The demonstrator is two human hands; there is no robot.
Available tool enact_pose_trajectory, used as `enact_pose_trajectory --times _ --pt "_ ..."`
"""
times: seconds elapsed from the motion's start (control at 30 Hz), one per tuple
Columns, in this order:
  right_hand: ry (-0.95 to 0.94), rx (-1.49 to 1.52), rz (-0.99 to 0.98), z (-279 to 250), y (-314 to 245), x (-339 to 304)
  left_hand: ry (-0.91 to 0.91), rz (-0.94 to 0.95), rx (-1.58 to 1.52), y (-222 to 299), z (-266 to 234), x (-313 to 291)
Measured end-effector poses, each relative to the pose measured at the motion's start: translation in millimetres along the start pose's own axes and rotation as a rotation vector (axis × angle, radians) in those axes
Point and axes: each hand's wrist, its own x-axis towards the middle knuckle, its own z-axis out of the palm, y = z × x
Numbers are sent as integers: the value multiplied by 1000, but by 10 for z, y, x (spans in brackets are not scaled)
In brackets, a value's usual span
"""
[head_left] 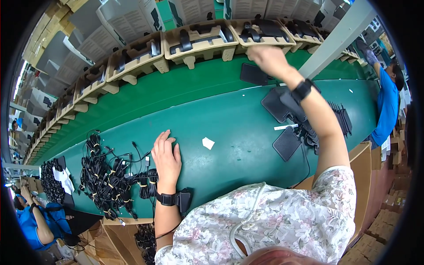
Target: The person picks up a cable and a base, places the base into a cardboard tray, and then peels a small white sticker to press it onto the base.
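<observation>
My left hand lies on the green tabletop with its fingers stretched out and nothing in it. Just left of it is a heap of bundled black cables, tied with pale twist ties. My right hand reaches forward to the front edge of a brown pulp tray holding black parts. Motion blurs its fingers, so their grip is hidden. Below that hand, a flat black pad lies by the table's far edge. Several more black pads are piled under and beside my right forearm.
A curved row of pulp trays with upright printed boxes runs along the far green belt. A grey post rises at right. A white paper scrap lies mid-table. Co-workers in blue are at both sides.
</observation>
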Motion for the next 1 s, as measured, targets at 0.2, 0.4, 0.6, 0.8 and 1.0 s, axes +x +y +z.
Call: enact_pose_trajectory --times 0.2,0.4,0.6,0.8,1.0 --pt "-100 -252 130 430 97 -326 9 23 -9 -22 80 79" --pt "-315 -258 4 643 94 -208 16 58 9 -85 -2 0" --pt "-245 -90 -53 -44 -210 -5 112 9 27 -4 -565 -300" --pt "596 877 -119 -40 -404 1046 88 -276 78 -143 -621 -868" --pt "458 244 15 249 63 1740 229 -313 189 80 -713 -1181"
